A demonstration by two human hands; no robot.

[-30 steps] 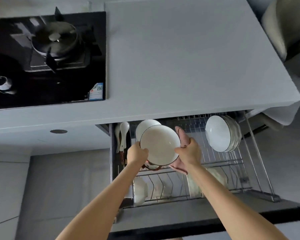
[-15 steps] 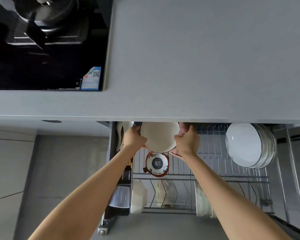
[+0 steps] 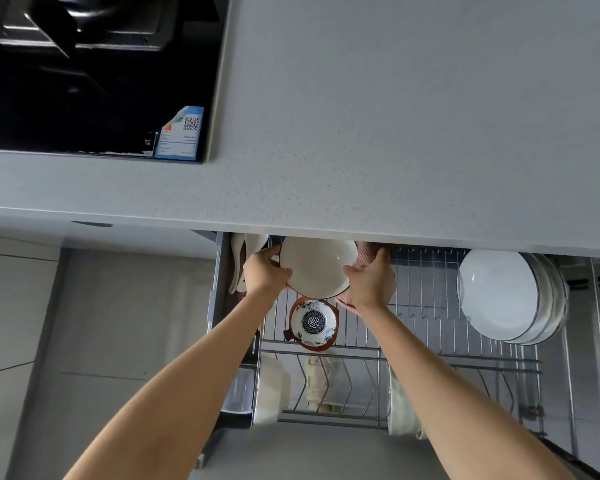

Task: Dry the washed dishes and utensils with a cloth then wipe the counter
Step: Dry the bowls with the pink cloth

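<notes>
A white plate (image 3: 317, 266) with a dark rim stands on edge at the back of the pulled-out wire dish rack (image 3: 430, 327), half under the counter edge. My left hand (image 3: 265, 271) grips its left rim. My right hand (image 3: 371, 284) grips the right rim and holds a pink cloth (image 3: 365, 254) bunched behind it. Just in front of the plate sits a small blue-patterned bowl (image 3: 313, 322) inside a reddish one. The grey counter (image 3: 395, 133) spreads above the drawer.
A stack of white plates (image 3: 506, 296) leans at the rack's right. White spoons (image 3: 239, 261) hang at the left wall. More white dishes (image 3: 271, 389) sit in the lower front rack. The black gas hob (image 3: 84, 74) fills the counter's left.
Both hands carried the plate back into the rack, partly under the counter edge. The view tilted down and nearer, uncovering the small patterned bowl.
</notes>
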